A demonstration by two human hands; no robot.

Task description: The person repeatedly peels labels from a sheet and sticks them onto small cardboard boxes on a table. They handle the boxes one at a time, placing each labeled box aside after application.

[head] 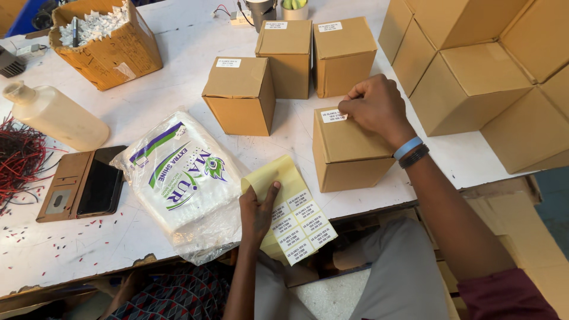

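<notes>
Right hand point(374, 105) presses a white label point(334, 116) onto a cardboard box point(347, 155).

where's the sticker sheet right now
In the head view, the yellow sticker sheet hangs over the table's near edge, under the left hand, between the plastic bag and the nearest box.

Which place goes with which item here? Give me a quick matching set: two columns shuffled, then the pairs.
Things:
1. right hand
2. left hand
3. phone in brown case
4. plastic bottle

Places:
A. lying on its side near the table's left edge
B. on the yellow label sheet
C. pressing a white label on the nearest box
D. left of the clear plastic bag

Pairs: 1-C, 2-B, 3-D, 4-A
</notes>
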